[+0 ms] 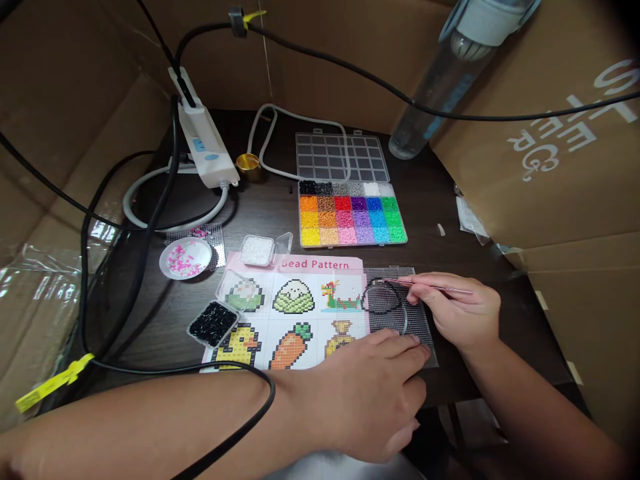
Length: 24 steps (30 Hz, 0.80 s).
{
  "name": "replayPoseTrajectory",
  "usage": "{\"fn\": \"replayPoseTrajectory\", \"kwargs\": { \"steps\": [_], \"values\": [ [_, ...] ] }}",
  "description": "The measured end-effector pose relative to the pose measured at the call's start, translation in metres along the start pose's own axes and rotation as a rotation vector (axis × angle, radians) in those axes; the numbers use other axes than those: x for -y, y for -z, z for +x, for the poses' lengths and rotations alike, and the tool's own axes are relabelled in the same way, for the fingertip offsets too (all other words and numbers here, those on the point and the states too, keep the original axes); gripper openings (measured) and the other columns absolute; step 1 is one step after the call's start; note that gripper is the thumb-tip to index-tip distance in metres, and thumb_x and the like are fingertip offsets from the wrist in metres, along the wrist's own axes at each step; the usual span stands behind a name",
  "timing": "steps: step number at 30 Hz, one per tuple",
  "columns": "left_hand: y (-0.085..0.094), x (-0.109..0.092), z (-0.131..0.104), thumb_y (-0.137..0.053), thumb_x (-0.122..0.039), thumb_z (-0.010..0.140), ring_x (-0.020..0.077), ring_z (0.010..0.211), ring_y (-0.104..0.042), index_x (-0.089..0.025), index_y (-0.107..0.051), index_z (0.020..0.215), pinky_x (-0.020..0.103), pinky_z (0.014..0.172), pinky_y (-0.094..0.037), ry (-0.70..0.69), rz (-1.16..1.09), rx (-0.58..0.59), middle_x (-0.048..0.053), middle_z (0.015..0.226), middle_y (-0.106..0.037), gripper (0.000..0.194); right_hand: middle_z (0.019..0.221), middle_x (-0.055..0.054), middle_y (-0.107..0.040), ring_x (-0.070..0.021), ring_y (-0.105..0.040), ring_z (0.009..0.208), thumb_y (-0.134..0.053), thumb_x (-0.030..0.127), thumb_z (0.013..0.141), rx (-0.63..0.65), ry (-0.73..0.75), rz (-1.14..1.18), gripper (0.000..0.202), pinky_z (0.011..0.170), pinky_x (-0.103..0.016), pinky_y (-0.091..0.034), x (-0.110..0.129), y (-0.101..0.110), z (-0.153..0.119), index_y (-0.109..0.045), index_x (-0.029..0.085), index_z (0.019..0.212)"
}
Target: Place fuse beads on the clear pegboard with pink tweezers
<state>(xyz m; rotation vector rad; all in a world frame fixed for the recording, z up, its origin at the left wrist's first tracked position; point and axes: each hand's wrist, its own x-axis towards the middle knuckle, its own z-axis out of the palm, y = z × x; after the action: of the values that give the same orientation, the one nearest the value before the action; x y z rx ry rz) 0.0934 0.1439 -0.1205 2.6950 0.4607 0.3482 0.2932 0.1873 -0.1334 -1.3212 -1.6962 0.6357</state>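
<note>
My right hand is closed round pink tweezers, whose tip points left at the top of a black bead outline on the clear pegboard. The outline is a rounded shape. My left hand lies across the lower edge of the pegboard with its fingers spread flat. Under the board's left side lies the Bead Pattern sheet. An open case of black beads rests on the sheet's left edge, and an open case of white beads is at its top.
Behind the sheet stands an open box of coloured beads. A dish of pink and white beads is at the left, near a power strip. Black cables hang in front; a bottle stands at the back right.
</note>
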Motion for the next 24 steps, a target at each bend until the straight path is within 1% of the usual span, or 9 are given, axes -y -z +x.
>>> {"fn": "replayPoseTrajectory", "kwargs": {
  "steps": [7, 13, 18, 24],
  "values": [
    [0.0015, 0.0002, -0.0011, -0.041, -0.044, 0.094, 0.0252, 0.127, -0.051, -0.015, -0.068, 0.104, 0.038, 0.107, -0.036, -0.005, 0.004, 0.007, 0.012, 0.136, -0.058, 0.041, 0.071, -0.002, -0.076, -0.0118, -0.068, 0.055, -0.067, 0.017, 0.085, 0.0, -0.014, -0.006, 0.014, 0.055, -0.022, -0.06, 0.0024, -0.0009, 0.0013, -0.08, 0.022, 0.088],
    [0.0022, -0.0002, 0.0, -0.04, -0.044, 0.094, 0.0256, 0.127, -0.052, -0.015, -0.068, 0.104, 0.038, 0.106, -0.037, -0.002, 0.005, 0.018, 0.012, 0.135, -0.059, 0.041, 0.073, -0.001, -0.076, -0.0108, -0.068, 0.056, -0.068, 0.014, 0.083, -0.007, 0.002, 0.012, 0.015, 0.054, -0.021, -0.059, 0.0031, -0.0012, 0.0012, -0.08, 0.023, 0.088],
    [0.0032, -0.0001, 0.0001, -0.039, -0.044, 0.095, 0.0254, 0.129, -0.051, -0.015, -0.067, 0.105, 0.038, 0.109, -0.035, -0.005, 0.008, 0.017, 0.012, 0.136, -0.058, 0.042, 0.076, -0.002, -0.077, -0.0114, -0.068, 0.056, -0.067, 0.015, 0.084, -0.013, -0.01, 0.011, 0.015, 0.055, -0.022, -0.06, 0.0019, -0.0009, 0.0005, -0.08, 0.022, 0.088],
    [0.003, 0.0001, -0.001, -0.038, -0.045, 0.095, 0.025, 0.129, -0.051, -0.016, -0.067, 0.105, 0.038, 0.109, -0.035, -0.002, 0.019, 0.019, 0.012, 0.137, -0.058, 0.042, 0.077, -0.002, -0.077, -0.0112, -0.067, 0.056, -0.067, 0.016, 0.085, -0.022, -0.018, 0.029, 0.015, 0.057, -0.023, -0.06, -0.0024, 0.0015, -0.001, -0.08, 0.024, 0.089]
  ]
}}
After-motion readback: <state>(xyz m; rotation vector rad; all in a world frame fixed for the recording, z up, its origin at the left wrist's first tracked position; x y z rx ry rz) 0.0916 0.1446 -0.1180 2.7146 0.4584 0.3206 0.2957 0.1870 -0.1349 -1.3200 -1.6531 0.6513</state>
